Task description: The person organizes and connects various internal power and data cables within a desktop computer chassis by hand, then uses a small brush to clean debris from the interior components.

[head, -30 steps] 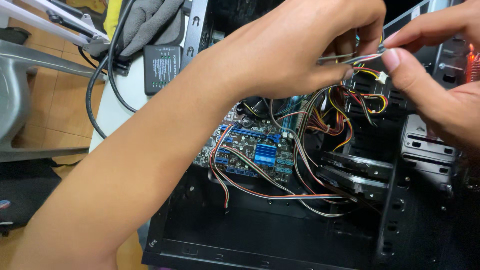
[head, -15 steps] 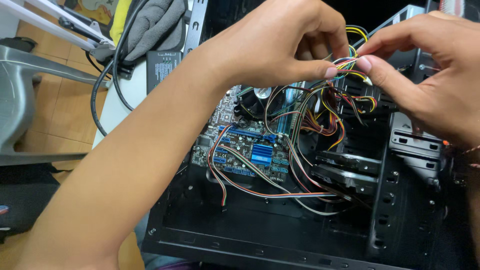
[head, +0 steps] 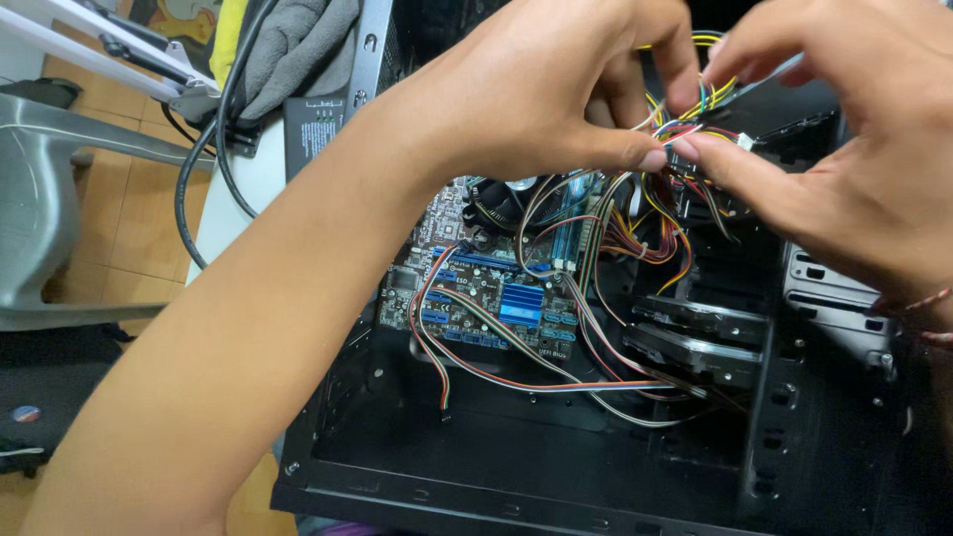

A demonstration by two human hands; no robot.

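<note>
Wires (head: 695, 124): thin, multicoloured bundle of yellow, red, black and blue strands, raised above open case (head: 516, 467) near drive bays. Pinched between thumb and fingertips of left hand (head: 556, 89) and right hand (head: 854, 169), meeting over motherboard (head: 486, 298).

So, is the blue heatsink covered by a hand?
No, the blue heatsink lies bare on the board, well below both hands, which pinch the wires above.

Matt black metal case (head: 516, 486), plastic-sheathed wires (head: 685, 129), soft grey cloth (head: 298, 45).
</note>
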